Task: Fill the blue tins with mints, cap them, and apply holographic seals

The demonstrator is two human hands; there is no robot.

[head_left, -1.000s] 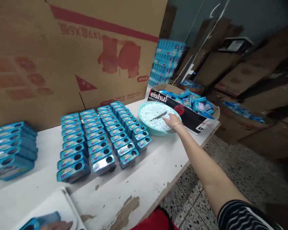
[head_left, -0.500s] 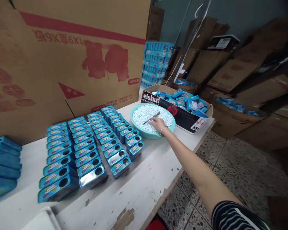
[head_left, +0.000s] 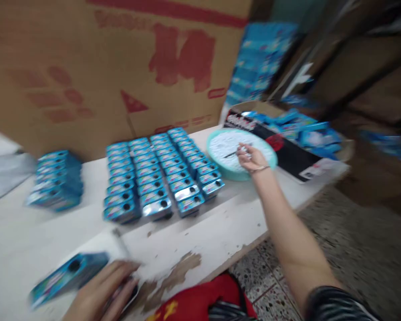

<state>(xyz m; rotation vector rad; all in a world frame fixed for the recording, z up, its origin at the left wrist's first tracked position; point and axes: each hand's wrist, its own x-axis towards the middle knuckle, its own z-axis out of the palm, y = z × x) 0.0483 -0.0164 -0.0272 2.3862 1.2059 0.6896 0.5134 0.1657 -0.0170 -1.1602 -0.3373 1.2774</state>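
My right hand (head_left: 252,158) reaches over the turquoise basin (head_left: 217,162), its fingers closed around what looks like a thin dark strip (head_left: 231,155). Small white pellets (head_left: 225,142) fill the basin under the strip. At the lower left my left hand (head_left: 102,292) is curled, with something dark partly showing under its fingers; blur hides what it is. Beside that hand a blue tin (head_left: 68,276) with a round dark opening in its top stands tilted in view, over a white tray-like piece (head_left: 102,240).
Several rows of blue tins (head_left: 153,171) stand mid-table, with another group (head_left: 58,178) at the left. A large cardboard box (head_left: 96,102) backs the table. An open carton (head_left: 287,154) of blue tins sits right of the basin, before stacked blue packs (head_left: 260,58).
The view has swung left and down, with blur. My left hand and a blue tin have come into view at the lower left. My right hand stays over the basin.
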